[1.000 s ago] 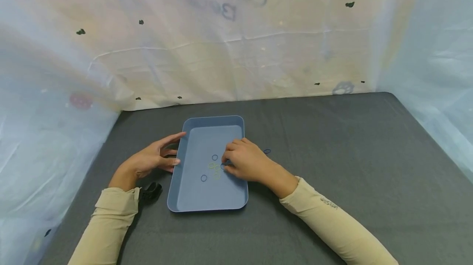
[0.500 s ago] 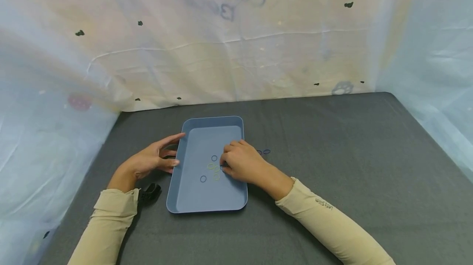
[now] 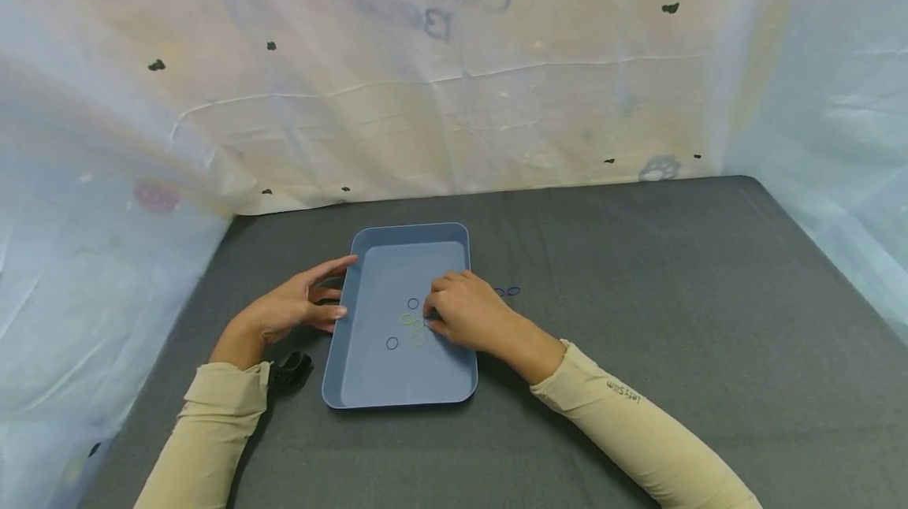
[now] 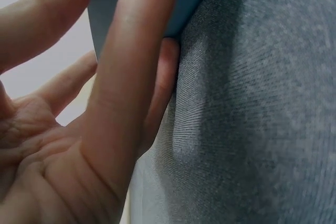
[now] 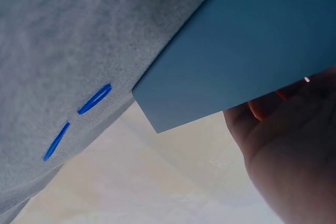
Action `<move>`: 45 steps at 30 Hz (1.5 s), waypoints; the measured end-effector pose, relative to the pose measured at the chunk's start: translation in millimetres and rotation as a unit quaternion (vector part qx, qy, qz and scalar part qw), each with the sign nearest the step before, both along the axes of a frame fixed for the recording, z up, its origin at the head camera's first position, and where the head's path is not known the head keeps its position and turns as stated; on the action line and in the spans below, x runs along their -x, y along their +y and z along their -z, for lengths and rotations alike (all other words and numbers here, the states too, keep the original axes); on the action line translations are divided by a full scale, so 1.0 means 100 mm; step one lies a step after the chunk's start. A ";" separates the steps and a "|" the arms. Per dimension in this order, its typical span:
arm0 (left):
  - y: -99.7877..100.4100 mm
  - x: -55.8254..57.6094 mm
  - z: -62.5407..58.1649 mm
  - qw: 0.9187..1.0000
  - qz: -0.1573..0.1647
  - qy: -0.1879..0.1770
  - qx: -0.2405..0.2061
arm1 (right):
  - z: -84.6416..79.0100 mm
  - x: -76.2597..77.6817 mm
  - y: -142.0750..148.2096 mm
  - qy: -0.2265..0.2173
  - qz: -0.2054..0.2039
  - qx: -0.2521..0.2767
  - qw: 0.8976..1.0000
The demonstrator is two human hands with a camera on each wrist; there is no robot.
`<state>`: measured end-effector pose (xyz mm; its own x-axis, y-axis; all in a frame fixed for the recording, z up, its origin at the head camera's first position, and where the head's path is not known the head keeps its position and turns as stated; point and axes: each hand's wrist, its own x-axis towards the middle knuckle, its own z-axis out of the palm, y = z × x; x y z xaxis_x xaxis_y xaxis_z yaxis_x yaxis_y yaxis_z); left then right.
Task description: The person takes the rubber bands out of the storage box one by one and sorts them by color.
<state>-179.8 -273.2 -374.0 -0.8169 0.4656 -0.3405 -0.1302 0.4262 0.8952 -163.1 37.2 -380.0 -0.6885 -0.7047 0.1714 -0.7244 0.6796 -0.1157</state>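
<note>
Slate-blue, the shallow tray (image 3: 383,276) lies flat on the grey tabletop (image 3: 610,312), and both hands are at it. The left hand (image 3: 284,306), at the tray's 9 o'clock side, has thumb and fingers spread wide, touching the wall. The right hand (image 3: 470,313) reaches in over the 3 o'clock wall, fingers bent narrow beside a small blue ring (image 3: 427,323) on the tray floor; whether they pinch it I cannot tell, as the knuckles hide the contact. Just left of that ring sit the yellow rings (image 3: 412,322), close together. With this cluster as the dial, an upper blue ring (image 3: 413,303) lies at 12 o'clock and a lower blue ring (image 3: 392,343) at 8. Outside the tray, between 2 and 3 o'clock, two more blue rings (image 3: 514,291) lie on the tabletop. To handle the ring well, I would meet its edge with thumb and index tips only, low and lightly, approaching from 3 o'clock so the yellow neighbours stay undisturbed; gentle left-hand pressure should be enough to stop the tray sliding.
</note>
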 end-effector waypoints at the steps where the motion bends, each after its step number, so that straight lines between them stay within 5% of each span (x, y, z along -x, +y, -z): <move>1: 0.00 0.01 0.00 1.000 0.003 0.001 0.002 | 0.00 0.00 0.00 0.000 0.000 0.000 1.000; 13: -0.03 0.05 0.02 0.998 0.046 0.009 0.032 | 0.04 0.00 0.00 0.009 0.005 0.016 1.000; 20: -0.03 0.04 -0.03 0.993 0.083 0.047 0.067 | 0.05 0.02 0.00 0.017 0.008 0.032 0.999; 24: -0.02 -0.02 -0.05 0.993 0.065 0.056 0.077 | 0.06 0.02 -0.03 0.014 0.004 0.036 0.999; 33: 0.06 -0.21 -0.08 0.999 -0.017 0.013 0.048 | 0.04 0.00 -0.06 0.009 0.003 0.039 0.999; 45: 0.00 -0.30 -0.08 0.996 0.046 0.036 0.066 | -0.03 -0.03 0.10 0.022 0.017 0.082 0.996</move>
<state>-149.6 -273.7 -366.3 -0.7978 0.4938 -0.3459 -0.0229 0.5485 0.8359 -160.3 46.7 -377.5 -0.7007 -0.6409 0.3133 -0.7082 0.6781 -0.1965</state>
